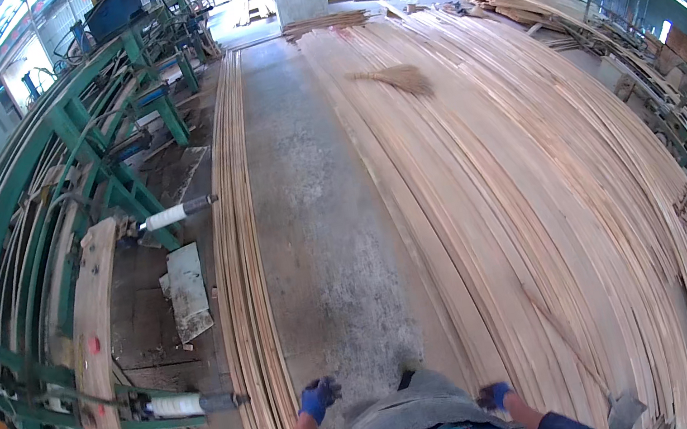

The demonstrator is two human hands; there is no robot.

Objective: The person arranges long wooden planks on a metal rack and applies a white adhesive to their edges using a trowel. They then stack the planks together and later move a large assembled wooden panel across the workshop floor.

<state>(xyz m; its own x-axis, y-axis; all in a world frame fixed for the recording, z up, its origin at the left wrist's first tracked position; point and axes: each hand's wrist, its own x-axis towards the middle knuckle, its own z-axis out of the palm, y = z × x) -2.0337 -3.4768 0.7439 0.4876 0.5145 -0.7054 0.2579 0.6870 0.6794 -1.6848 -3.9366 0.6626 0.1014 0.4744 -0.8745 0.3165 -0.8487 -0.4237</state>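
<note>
At the bottom centre, the left hand (319,397), in a blue glove, hangs over the bare concrete strip (317,219) with fingers loosely curled, holding nothing, just beside the narrow stack of long wooden strips (239,260). The right hand (492,396), also gloved, sits at the edge of the wide spread of planks (520,174); its fingers cannot be told. A broom (397,76) lies on the planks in the upper centre. A green machine frame (90,158) fills the left.

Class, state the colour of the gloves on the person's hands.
Blue, on both the left hand and right hand; shown best in the head view.
</note>
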